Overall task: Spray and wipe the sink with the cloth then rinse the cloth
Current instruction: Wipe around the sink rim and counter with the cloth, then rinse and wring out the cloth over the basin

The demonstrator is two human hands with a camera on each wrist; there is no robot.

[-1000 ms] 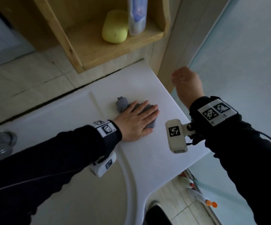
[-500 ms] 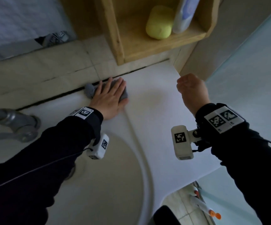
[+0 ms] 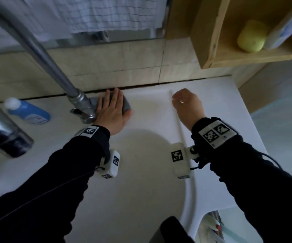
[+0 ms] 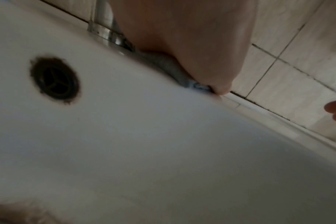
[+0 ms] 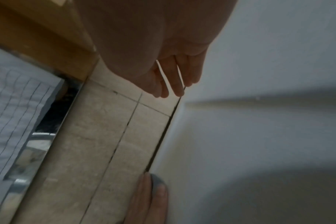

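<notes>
My left hand [image 3: 112, 109] lies flat, fingers straight, pressing a grey cloth [image 3: 126, 104] onto the back ledge of the white sink [image 3: 141, 181], right beside the tap base [image 3: 82, 106]. In the left wrist view the cloth [image 4: 169, 68] shows squeezed under the palm [image 4: 192, 45], and the drain [image 4: 55, 81] sits in the basin below. My right hand [image 3: 188, 106] hovers over the sink's right ledge, holding nothing, its fingers [image 5: 175, 78] loosely bent. A blue spray bottle [image 3: 26, 111] lies on the ledge left of the tap.
The chrome spout [image 3: 36, 50] arcs over the left of the basin. A tiled wall [image 3: 124, 67] and mirror edge run behind the sink. A wooden shelf [image 3: 238, 55] at upper right holds a yellow-green soap [image 3: 251, 36] and a bottle.
My left hand has slid the cloth leftward along the back ledge, from the right counter to the tap base. The right hand followed leftward, still holding nothing.
</notes>
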